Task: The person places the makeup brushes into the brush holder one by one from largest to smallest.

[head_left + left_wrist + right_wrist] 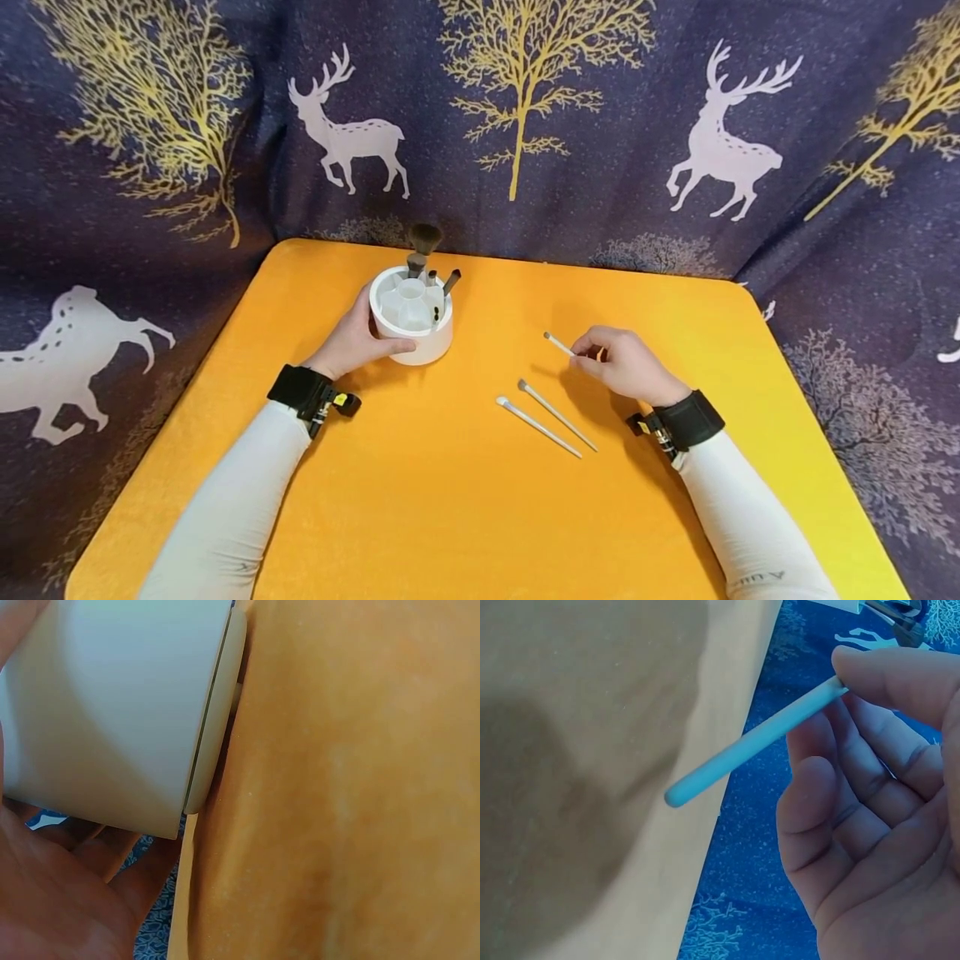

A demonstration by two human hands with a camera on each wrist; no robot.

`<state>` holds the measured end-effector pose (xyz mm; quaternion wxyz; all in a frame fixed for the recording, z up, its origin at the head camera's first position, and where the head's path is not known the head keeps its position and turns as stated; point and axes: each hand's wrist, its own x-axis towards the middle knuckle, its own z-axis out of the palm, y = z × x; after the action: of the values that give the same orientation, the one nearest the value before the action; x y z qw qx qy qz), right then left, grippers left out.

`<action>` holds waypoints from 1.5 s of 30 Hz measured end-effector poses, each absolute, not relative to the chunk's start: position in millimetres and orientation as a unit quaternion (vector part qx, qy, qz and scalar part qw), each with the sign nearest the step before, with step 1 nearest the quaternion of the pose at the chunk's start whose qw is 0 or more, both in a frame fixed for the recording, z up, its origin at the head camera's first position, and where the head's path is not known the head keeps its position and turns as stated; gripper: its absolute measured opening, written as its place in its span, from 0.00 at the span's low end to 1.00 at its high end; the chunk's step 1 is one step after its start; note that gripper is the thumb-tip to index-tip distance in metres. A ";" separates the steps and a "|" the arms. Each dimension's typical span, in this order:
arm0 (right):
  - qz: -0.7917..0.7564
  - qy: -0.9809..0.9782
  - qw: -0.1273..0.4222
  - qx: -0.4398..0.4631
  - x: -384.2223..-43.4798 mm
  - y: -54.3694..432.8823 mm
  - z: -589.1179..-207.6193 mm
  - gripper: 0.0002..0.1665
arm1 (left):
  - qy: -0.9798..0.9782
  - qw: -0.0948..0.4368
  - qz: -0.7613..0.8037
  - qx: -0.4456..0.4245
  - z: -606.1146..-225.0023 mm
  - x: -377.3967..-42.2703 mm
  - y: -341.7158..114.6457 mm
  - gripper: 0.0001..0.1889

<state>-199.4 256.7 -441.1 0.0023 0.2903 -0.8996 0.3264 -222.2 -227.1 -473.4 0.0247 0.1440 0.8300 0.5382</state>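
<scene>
White holder (431, 347): stood on the desk (412, 500), left hand (354, 340) gripping its side; I judged it stiff, smooth, best held by the wall.
Slim brush (558, 342): right hand (626, 362) pinched it over the desk; I judged it light, slippery, safest mid-handle.
Loose brushes (542, 429): two lay near the right hand.

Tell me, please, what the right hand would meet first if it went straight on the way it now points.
Probably the white holder, around its leaning dark brush: the right hand and pinched brush point roughly that way, though height is hard to judge.
</scene>
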 end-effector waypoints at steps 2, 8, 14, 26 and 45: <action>0.331 -0.898 0.008 0.292 -200.1 255.1 -440.0 0.06 | 0.830 0.025 0.538 0.144 -473.1 -222.5 -226.9 0.67; 0.333 -0.898 0.005 0.288 -201.5 251.9 -439.4 0.05 | 0.827 0.030 0.542 0.144 -474.2 -221.8 -227.5 0.66; 0.339 -0.896 0.006 0.287 -204.9 246.9 -435.7 0.04 | 0.826 0.025 0.542 0.152 -473.0 -222.8 -227.6 0.67; 0.345 -0.893 0.012 0.291 -211.7 233.1 -428.8 0.05 | 0.817 0.019 0.556 0.152 -474.4 -222.8 -227.2 0.64; 0.370 -0.879 0.024 0.300 -222.3 208.0 -419.4 0.05 | 0.831 0.025 0.536 0.148 -472.2 -220.8 -227.0 0.67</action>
<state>-222.3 208.0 -419.4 0.0245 0.2996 -0.8789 0.3702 -220.8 -227.0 -472.2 0.0248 0.1477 0.8306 0.5363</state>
